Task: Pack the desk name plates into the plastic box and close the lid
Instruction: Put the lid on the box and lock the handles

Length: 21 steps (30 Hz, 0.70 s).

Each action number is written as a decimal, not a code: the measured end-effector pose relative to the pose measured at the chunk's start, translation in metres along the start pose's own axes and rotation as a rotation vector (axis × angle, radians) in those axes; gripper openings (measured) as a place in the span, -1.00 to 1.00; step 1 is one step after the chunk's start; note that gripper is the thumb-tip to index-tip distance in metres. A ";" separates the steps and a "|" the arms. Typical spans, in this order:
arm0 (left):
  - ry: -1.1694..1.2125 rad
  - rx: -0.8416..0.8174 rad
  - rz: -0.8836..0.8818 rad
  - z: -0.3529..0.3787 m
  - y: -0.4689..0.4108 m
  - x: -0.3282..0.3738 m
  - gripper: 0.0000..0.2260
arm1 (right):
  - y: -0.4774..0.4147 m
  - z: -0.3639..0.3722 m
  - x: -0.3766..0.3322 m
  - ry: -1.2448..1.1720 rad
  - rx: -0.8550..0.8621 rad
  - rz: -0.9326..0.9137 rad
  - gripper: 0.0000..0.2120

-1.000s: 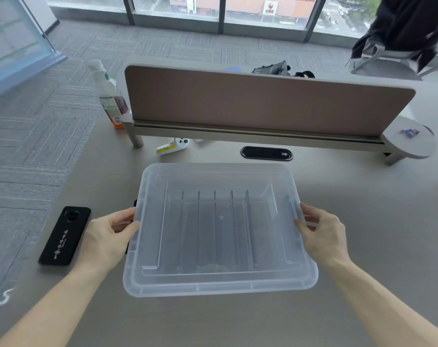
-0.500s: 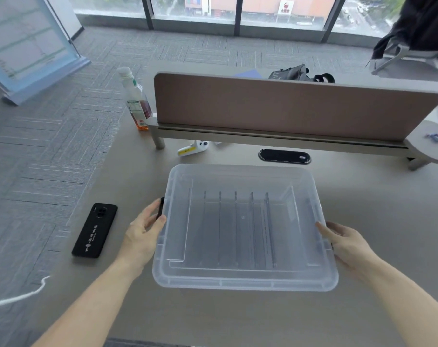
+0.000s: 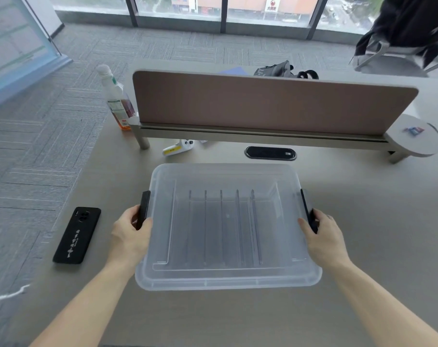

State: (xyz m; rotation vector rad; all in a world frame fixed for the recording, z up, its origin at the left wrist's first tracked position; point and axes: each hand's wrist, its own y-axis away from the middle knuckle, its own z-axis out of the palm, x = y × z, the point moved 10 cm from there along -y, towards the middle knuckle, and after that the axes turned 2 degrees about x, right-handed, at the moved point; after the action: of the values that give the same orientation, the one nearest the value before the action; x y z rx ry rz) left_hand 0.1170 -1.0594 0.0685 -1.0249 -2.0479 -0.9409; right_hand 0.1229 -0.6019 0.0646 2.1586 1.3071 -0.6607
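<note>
Gripping the box by both ends, the person's left hand (image 3: pixel 131 231) curled its fingers round the lower part of the black plastic left latch (image 3: pixel 144 209), thumb lying over the lid's edge. The right hand (image 3: pixel 323 234) closed on the black plastic right latch (image 3: pixel 307 209) in the same way, thumb on top and fingers wrapped beneath. Neither hand was spread; each pinched its own latch.

Between them lay the translucent rectangular plastic box (image 3: pixel 225 279) with its frosted flat lid (image 3: pixel 225 172) already seated. It sat on the grey wood-grain desk (image 3: pixel 363 246) straight ahead of the person, its long axis running left to right. One short end therefore met each hand, and neither hand was nearer than the other. The step in hand looked like fastening the latches, each of which would need pressing inward toward the box's middle. Whether either had snapped home could not be told.

Through the lid showed several thin dark slats (image 3: pixel 221 226), side by side and running front to back. They were probably the desk name plates, though the clouded plastic left that uncertain.

A black phone (image 3: pixel 76 235) lay well apart to the left. Beyond the box were a black oval cable port (image 3: pixel 270 153), a white handheld device (image 3: pixel 179 147), a brown divider panel (image 3: pixel 263 103) and a clear bottle (image 3: pixel 117 101).
</note>
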 end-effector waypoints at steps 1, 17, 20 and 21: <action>-0.011 0.000 0.001 0.002 0.001 0.000 -0.61 | 0.001 0.001 -0.001 0.002 0.006 -0.006 -0.84; -0.276 0.118 0.095 0.015 0.009 0.009 -0.64 | 0.005 0.002 -0.013 0.076 0.037 -0.054 -0.91; -0.300 0.097 0.084 0.023 0.012 0.006 -0.60 | 0.009 0.003 -0.017 0.059 0.019 -0.039 -0.87; -0.299 0.068 0.068 0.025 0.011 0.003 -0.57 | 0.010 0.005 -0.016 0.021 -0.012 -0.016 -0.80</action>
State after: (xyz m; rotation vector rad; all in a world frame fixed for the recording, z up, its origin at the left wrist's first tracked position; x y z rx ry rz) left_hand 0.1193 -1.0328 0.0611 -1.2519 -2.2534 -0.7121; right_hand 0.1252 -0.6192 0.0729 2.1532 1.3373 -0.6365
